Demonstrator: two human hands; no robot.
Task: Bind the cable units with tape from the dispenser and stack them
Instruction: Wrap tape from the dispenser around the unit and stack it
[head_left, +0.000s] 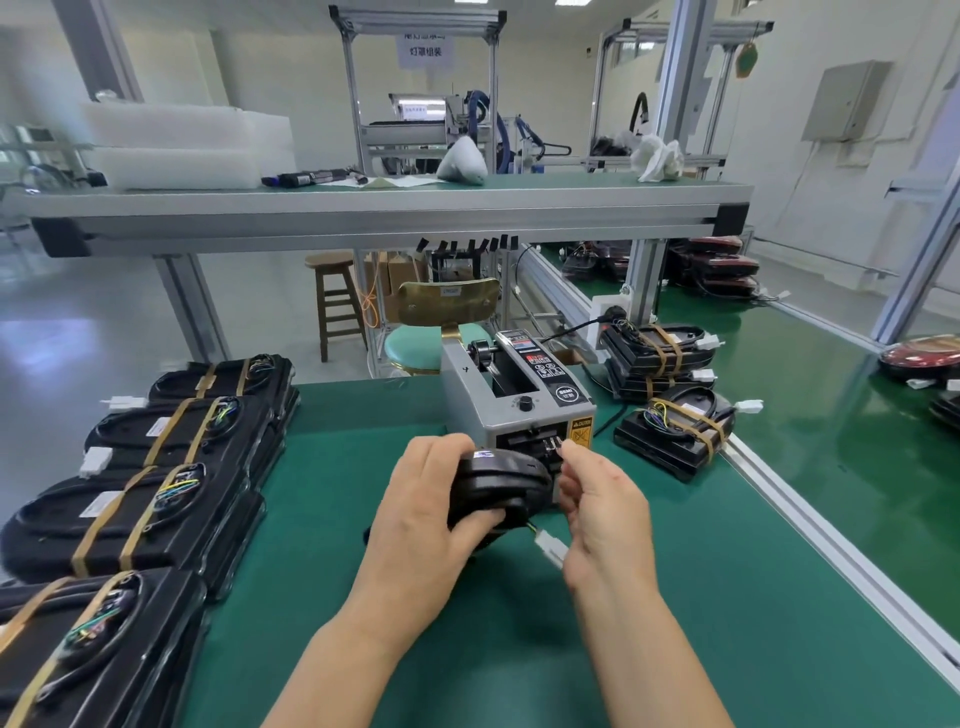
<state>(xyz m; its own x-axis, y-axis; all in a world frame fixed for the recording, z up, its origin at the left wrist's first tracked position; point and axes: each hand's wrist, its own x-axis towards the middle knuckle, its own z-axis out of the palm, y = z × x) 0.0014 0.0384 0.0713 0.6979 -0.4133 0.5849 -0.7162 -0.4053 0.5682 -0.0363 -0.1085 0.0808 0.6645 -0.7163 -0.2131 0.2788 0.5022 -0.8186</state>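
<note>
- One cable unit (498, 480), black with a small white label, is held above the counter (701, 597), just in front of the one grey tape dispenser (514, 405).
- Two hands: the left hand (415, 514) has its grip clamped on the unit. The right hand (605, 514) has curled fingertips at the dispenser's outlet; I cannot tell whether its grip holds tape.
- One white connector (550, 551) hangs from the unit beside the right palm.
- Four stacks of bound units (130, 514) line the counter's left; each top unit carries two tan bands.
- Two more bound piles (665, 358) lie right of the dispenser.
- The dispenser's round button reads "SEMI"; its yellow sticker reads "CAUTION".
- One hanging sign (425, 51) reads "灯罩组装".
</note>
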